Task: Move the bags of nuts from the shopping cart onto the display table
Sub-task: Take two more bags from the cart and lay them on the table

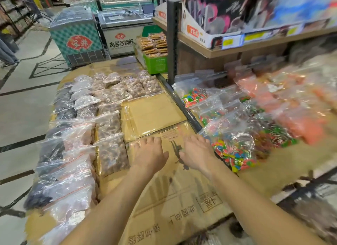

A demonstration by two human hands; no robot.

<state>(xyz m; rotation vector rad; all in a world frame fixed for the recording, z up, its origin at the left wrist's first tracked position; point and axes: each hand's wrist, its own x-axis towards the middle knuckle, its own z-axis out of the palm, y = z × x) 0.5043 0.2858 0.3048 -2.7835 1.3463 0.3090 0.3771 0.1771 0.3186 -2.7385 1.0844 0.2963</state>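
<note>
Clear bags of brown nuts (113,153) lie in rows on the cardboard-covered display table (153,113), with more nut bags (135,86) toward the far end. My left hand (148,153) hovers palm down over bare cardboard, just right of the nearest nut bag, fingers spread and holding nothing. My right hand (197,152) is beside it, also open and flat, close to a bag of coloured candy (233,149). No shopping cart is in view.
Bags of dark and pale goods (60,153) fill the table's left side. Candy and orange snack bags (299,117) cover the right shelf under a wooden shelf (237,49) on a black post (172,44). Freezers (76,38) and a green crate (156,64) stand beyond.
</note>
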